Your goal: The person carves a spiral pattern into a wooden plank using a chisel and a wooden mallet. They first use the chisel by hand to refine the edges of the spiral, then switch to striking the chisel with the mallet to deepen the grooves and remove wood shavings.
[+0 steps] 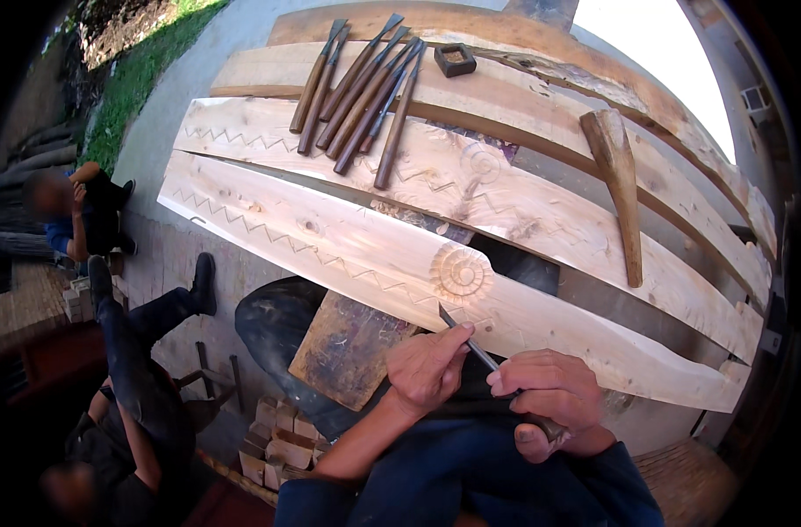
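A slim metal chisel (469, 341) meets the near edge of a pale carved plank (348, 241), its tip set just below a carved spiral rosette (461, 274). The left hand (428, 367) pinches the blade between thumb and fingertips close to the tip, knuckles up, wrist bent toward the wood. The right hand (545, 391) is wrapped around the chisel's handle end, fingers curled together over it and thumb pressed down along the underside. Both blue-sleeved forearms rise from the lower edge of the frame.

The plank runs from upper left to lower right, with a zigzag line cut along its length; its near edge hangs free over a dark rounded block (282, 329) and a worn brown board (348, 347). Beyond it lies a second carved plank (506, 198), a narrow dark gap between the two. On that far plank rest a row of wooden-handled chisels (361, 92), a small square dark block (455, 59) and, to the right, a wooden mallet (620, 184), all well apart from the hands.

To the left, on paved ground, one person sits on a low stool (211, 382) with legs stretched out; another crouches farther back (84, 211). Small pale wood offcuts (277, 435) are stacked just left of the left forearm.
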### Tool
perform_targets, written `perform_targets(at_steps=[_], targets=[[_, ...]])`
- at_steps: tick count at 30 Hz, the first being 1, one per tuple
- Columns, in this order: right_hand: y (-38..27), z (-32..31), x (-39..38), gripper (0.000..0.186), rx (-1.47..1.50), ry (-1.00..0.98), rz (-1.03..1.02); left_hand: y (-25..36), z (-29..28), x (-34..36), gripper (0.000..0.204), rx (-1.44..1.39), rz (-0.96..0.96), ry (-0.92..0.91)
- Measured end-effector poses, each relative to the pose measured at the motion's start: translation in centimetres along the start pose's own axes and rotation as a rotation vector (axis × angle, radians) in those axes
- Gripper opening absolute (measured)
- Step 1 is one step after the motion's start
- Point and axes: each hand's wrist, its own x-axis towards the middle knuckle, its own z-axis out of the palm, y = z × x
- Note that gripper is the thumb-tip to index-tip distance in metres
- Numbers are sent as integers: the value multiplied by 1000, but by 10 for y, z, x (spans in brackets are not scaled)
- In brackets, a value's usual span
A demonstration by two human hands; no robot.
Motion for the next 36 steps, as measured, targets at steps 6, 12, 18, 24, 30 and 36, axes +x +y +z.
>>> perform_targets(at_steps=[6, 12, 18, 24, 30, 36], targets=[[12, 7, -5, 34, -120, 19, 46, -14, -23, 3, 38, 142, 64, -9], [9, 0, -7, 45, -39, -72, -40, -4, -24, -1, 40, 151, 111, -128], [-1, -3, -11, 51, 44, -157, -34, 16, -9, -24, 38, 18, 127, -217], [-1, 1, -17, 57, 0, -150, -62, 10, -10, -27, 33, 35, 82, -202], [-4, 13, -6, 55, -57, -159, -102, -1, -19, -17, 32, 89, 3, -13], [1, 27, -30, 51, 663, 306, 263, 4, 1, -16, 41, -26, 101, -79]])
